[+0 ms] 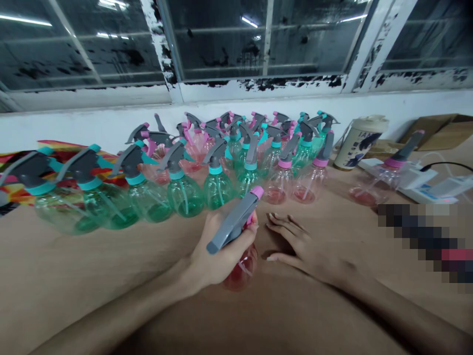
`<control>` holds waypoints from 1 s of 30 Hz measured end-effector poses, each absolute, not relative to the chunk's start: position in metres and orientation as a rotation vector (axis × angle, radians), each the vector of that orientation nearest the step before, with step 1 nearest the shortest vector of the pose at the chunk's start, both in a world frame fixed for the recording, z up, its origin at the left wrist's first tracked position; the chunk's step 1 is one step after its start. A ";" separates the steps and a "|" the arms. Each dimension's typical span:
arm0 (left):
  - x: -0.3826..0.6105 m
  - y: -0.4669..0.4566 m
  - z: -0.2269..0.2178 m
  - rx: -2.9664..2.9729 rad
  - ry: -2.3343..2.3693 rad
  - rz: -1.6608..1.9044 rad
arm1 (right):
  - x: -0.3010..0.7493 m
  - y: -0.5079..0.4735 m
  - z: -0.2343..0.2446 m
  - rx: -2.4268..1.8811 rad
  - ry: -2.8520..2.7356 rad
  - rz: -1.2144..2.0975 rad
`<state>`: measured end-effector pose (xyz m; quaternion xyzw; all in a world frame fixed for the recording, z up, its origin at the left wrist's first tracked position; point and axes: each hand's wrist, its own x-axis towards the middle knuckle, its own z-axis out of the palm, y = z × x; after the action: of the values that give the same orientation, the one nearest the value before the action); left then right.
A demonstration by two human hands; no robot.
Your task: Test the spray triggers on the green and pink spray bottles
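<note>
My left hand is wrapped round a pink spray bottle with a grey trigger head and a pink nozzle tip, held just above the brown table. My right hand lies flat on the table right beside the bottle, fingers stretched out toward it and holding nothing. Behind both hands stand several green spray bottles with teal collars and several pink spray bottles with pink collars, in rows up to the wall.
A lone pink spray bottle stands at the right near a white power strip with a black cable. A white cup and cardboard sit at the back right. Colourful cloth lies at the left. Windows run above.
</note>
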<state>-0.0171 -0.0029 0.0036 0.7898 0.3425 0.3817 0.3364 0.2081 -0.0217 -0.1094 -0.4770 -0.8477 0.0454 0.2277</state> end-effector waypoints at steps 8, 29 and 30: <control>-0.016 -0.003 0.003 2.177 0.983 1.105 | 0.206 -0.024 -0.105 -1.330 -2.333 0.109; -0.015 -0.006 0.001 2.027 1.000 1.011 | 0.209 -0.024 -0.102 -1.318 -2.364 0.137; -0.015 -0.006 0.002 2.025 0.988 1.007 | 0.209 -0.024 -0.102 -1.314 -2.355 0.143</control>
<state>-0.0150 -0.0055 0.0022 0.7744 0.3777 0.3852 0.3305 0.2090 -0.0244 -0.1019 -0.4746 -0.8511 0.0516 0.2186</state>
